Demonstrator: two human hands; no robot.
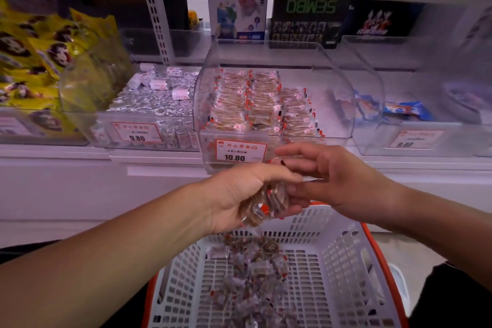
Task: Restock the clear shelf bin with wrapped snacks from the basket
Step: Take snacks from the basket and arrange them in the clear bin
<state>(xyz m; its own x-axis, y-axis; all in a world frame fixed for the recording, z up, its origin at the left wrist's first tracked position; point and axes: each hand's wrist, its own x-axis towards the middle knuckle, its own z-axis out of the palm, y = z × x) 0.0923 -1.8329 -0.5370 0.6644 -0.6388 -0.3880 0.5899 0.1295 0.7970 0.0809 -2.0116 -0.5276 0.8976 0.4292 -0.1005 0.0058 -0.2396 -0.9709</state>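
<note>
Two hands meet above one white basket (343, 255) that holds a loose heap of wrapped snacks (255, 274), too blurred to count. Left hand (239, 194) grips a small bundle of snacks (266, 202); right hand (332, 178), fingers (295, 152) loosely spread, touches it. Behind them stands one clear shelf bin (332, 82), roughly three rows stacked, price label (241, 151) in front.

Shop: price tags (241, 151) on stocked shelf bins (274, 104).

white shelf (66, 157), clear bins (274, 138) on it
</note>
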